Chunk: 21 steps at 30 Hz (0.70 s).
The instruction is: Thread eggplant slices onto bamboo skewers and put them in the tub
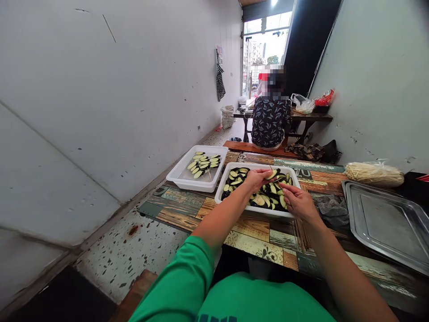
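Table point(251, 230): bag point(331, 211) between full tub point(270, 211) and tray point(389, 223)

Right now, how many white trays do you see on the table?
2: the nearer white tray, crowded with eggplant slices, and the farther white tray to its left, holding fewer. Any stacked underneath would be hidden.

Eggplant slices point(259, 200): pale yellow-green flesh, purple-black rind.
Left tray point(192, 184), right tray point(219, 195): plain white.
Tabletop point(182, 219): plank patchwork, brown, tan, grey-green, cream; dark scroll motif.
Metal tray point(389, 226): silver-grey.
Sleeve point(187, 268): solid green.
Co-worker's shirt point(270, 117): dark ground, pale blue-grey print, perhaps leaves or feathers; too distant to settle.
Hanging cloth point(220, 85): black-and-white check.
Floor point(150, 241): off-white, dark terrazzo flecks.
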Each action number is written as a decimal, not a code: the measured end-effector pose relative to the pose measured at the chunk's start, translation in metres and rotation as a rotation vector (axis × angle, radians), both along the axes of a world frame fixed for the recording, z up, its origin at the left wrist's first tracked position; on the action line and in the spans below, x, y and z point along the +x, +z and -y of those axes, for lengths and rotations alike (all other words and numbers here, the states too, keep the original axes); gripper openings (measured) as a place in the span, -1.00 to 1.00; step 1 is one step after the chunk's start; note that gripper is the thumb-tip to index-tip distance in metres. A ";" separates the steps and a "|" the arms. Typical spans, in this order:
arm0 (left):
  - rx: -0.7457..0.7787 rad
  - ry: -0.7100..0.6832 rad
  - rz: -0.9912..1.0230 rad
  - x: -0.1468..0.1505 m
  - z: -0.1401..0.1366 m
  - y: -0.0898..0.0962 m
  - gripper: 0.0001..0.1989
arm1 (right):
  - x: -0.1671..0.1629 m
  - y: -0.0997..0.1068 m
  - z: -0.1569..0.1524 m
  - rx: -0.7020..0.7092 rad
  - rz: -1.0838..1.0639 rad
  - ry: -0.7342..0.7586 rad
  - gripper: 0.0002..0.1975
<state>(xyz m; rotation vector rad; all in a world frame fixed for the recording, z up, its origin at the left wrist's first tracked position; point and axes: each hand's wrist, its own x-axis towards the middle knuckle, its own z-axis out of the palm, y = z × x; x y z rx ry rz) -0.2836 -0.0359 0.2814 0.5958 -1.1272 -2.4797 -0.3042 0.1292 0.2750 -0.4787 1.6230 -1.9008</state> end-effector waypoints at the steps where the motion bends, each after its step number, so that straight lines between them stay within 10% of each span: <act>1: -0.015 -0.045 0.003 0.000 -0.003 -0.001 -0.85 | 0.000 0.000 0.000 0.000 -0.007 -0.009 -0.35; 10: -0.085 0.147 0.032 -0.003 0.008 -0.003 -0.79 | -0.002 -0.003 0.002 0.065 -0.055 0.068 -0.49; 15: -0.215 -0.102 0.093 -0.002 -0.008 -0.005 -0.80 | -0.008 -0.008 0.005 0.035 -0.014 0.011 -0.49; 21: -0.804 -0.185 0.310 0.014 0.013 0.018 -0.87 | -0.010 -0.009 0.004 -0.004 -0.038 -0.044 -0.54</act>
